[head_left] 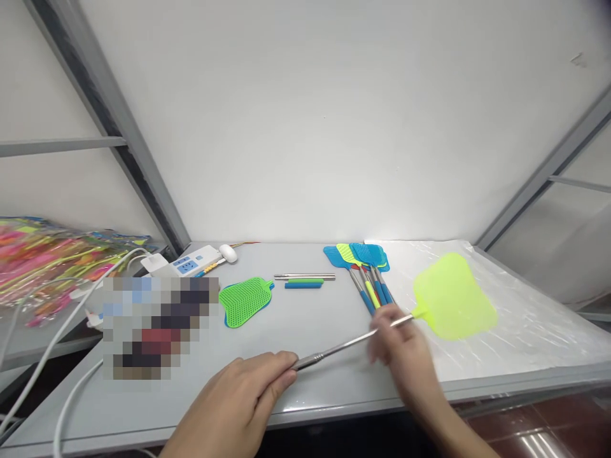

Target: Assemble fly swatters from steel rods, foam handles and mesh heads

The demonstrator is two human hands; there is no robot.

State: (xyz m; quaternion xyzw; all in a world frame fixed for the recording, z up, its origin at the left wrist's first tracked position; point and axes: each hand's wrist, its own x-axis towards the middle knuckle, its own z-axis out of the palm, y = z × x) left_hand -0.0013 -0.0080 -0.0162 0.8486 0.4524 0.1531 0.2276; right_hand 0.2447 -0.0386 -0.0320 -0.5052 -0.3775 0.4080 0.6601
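Note:
A fly swatter with a yellow-green head (453,296) and a thin metal shaft (346,345) is held slantwise above the table's front part. My left hand (243,397) is closed around the thicker grip end of the shaft. Near the head, my right hand (405,356) has its thumb and index finger closed on the shaft; its lower fingers are blurred. Finished-looking swatters with blue and yellow heads (367,254) lie bunched beyond my right hand, their blue grips (386,294) pointing toward me. Loose green swatter heads (245,302) are stacked left of centre, with a blue one underneath.
Metal tubes (305,277) lie mid-table beside green and blue sleeves (303,285). A power strip (195,261) and a white mouse-like object (228,253) are back left. Clear plastic sheeting (529,343) covers the right side. Bagged colourful items (62,261) sit far left, near white cables (52,337).

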